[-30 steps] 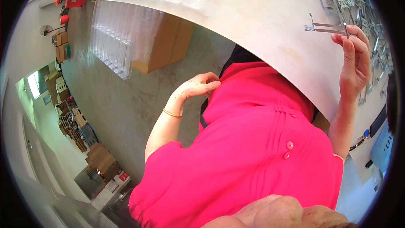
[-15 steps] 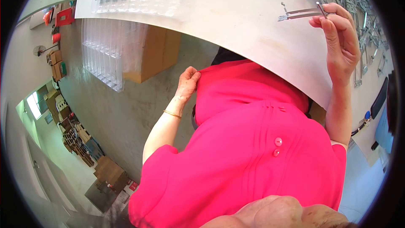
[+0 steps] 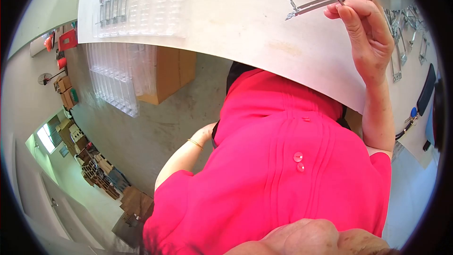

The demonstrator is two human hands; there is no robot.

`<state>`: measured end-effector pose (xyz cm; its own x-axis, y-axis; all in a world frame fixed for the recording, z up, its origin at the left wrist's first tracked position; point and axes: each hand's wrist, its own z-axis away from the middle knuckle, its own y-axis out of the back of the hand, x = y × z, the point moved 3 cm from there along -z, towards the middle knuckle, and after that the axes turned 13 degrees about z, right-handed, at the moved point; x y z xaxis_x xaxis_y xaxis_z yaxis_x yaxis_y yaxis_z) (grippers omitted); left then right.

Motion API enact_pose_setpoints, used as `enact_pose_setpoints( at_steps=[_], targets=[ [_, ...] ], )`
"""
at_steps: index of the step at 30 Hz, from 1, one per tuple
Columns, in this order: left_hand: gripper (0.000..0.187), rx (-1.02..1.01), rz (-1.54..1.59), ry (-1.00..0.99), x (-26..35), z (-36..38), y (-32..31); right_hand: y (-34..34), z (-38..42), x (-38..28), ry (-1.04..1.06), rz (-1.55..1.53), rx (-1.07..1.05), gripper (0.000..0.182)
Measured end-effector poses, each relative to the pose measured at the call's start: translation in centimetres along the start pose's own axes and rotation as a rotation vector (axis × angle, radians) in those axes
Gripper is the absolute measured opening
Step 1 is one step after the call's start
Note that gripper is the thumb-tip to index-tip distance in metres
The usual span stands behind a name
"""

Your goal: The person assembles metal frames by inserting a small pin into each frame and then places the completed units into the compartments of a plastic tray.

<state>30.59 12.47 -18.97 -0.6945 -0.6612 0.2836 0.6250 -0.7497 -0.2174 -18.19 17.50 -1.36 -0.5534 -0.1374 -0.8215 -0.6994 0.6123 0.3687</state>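
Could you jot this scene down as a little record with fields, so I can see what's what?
Right hand: the right hand pinches a slim metal part above the table
Left hand: the left hand is at the waist, mostly hidden by the pink top
Tabletop, left: clear plastic tray, metal pieces in some slots
Tabletop, right: scattered metal pieces
Below table edge: clear plastic trays beside a cardboard box

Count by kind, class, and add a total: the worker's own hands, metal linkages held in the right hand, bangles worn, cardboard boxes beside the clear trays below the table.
Hands: 2 (right hand; left hand, partly hidden)
Held metal linkage: 1
Gold bangle: 1
Cardboard box: 1
Total: 5
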Motion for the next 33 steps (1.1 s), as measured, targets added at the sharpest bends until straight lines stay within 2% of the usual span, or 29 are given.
enact_pose_setpoints(
  at_steps=[1, 10, 12, 14, 16, 18, 22, 23, 25, 29, 31, 33],
  targets=[
    [0.024, 0.021, -0.005, -0.003, -0.9, -1.4, -0.6, 0.0, -0.1, 0.0, 0.002, 0.001, 0.001, 0.012],
    [0.024, 0.182, -0.086, 0.001, -4.8, -6.4, 8.4, -0.4, -0.1, 0.4, -0.017, -0.019, 0.035, 0.012],
    [0.020, 0.329, -0.483, -0.317, 3.3, -3.6, 6.2, -0.9, -0.3, 0.6, 0.031, -0.113, 0.151, 0.005],
    [0.017, 0.524, -0.641, -0.405, 13.0, 1.5, 1.1, -0.8, -0.4, 0.5, 0.022, -0.120, 0.153, 0.005],
    [0.010, 0.472, -0.717, -0.654, 17.8, 4.8, -3.7, -0.8, -0.4, 0.3, 0.024, -0.103, 0.146, 0.004],
    [0.012, 0.256, -0.730, -0.970, 20.3, 7.3, -8.5, -0.7, -0.4, 0.3, 0.035, -0.106, 0.152, 0.003],
    [0.037, -0.222, -0.824, -0.939, 22.0, 6.9, -14.7, -1.0, -0.2, 0.7, 0.033, -0.174, 0.152, 0.002],
    [0.037, -0.221, -0.826, -0.944, 22.2, 6.2, -15.0, -1.0, -0.2, 0.7, 0.038, -0.172, 0.153, 0.002],
    [0.044, -0.321, -1.156, -1.029, 22.2, 4.9, -15.9, -1.1, -0.2, 0.6, 0.037, -0.143, 0.134, 0.002],
    [0.046, -0.278, -1.179, -0.965, 21.9, 3.4, -16.2, -1.3, -0.2, 0.4, 0.035, -0.166, 0.130, 0.003],
    [0.047, -0.157, -1.073, -0.953, 22.2, 2.1, -15.6, -1.1, -0.3, 0.0, -0.006, -0.181, 0.106, 0.004],
    [0.047, -0.148, -1.067, -0.910, 22.4, 0.8, -15.2, -1.2, -0.2, 0.3, 0.011, -0.165, 0.110, 0.004]
  ],
)
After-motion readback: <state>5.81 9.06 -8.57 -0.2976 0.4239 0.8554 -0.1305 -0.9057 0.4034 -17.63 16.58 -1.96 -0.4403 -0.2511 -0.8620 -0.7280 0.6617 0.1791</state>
